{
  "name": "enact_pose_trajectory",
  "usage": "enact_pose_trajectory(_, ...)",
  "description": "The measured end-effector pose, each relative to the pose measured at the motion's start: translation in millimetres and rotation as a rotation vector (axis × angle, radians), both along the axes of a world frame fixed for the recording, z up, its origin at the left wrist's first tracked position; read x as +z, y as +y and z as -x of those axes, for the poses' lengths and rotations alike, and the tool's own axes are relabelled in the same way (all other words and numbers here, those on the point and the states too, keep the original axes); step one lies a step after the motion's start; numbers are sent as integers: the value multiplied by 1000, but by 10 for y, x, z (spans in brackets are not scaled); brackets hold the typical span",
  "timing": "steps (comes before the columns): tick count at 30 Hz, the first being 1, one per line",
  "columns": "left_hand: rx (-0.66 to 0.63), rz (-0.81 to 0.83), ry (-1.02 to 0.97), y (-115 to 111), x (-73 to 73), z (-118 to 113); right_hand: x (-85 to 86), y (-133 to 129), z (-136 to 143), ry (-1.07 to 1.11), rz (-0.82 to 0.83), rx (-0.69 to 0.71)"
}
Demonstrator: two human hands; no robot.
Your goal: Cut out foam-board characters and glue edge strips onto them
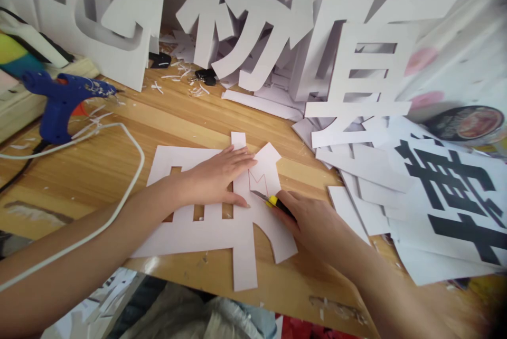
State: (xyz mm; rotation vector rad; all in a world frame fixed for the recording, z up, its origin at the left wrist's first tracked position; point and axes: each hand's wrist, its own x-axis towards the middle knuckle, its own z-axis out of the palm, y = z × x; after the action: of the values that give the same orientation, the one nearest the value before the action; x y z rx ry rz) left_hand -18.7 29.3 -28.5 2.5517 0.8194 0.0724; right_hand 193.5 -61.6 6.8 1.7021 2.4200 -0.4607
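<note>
A white foam board cut-out of a character (214, 238) lies flat on the wooden table (190, 117). My left hand (219, 175) rests on it with the fingers stretched out, pressing near its upper right part. In my right hand (307, 217) is a utility knife (273, 201) with a yellow and black handle. Its blade touches or nearly touches the board beside thin red zigzag lines (258, 178). Several rectangular openings are cut through the board, and the wood shows through them.
A blue glue gun (59, 99) stands at the left, its white cable crossing in front of my left forearm. Large white cut-out characters (253, 17) lean along the back. Printed sheets with black characters (447, 186) and board offcuts (356, 170) are piled right. Scraps litter the table.
</note>
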Motion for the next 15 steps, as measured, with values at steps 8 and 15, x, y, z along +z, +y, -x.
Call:
enact_pose_trajectory(8,-2,25,28,-4,30,-7,17,0,4,29,7,-2)
enact_pose_trajectory(15,4,31,11,-5,41,2,-5,-9,12,-24,-27,9)
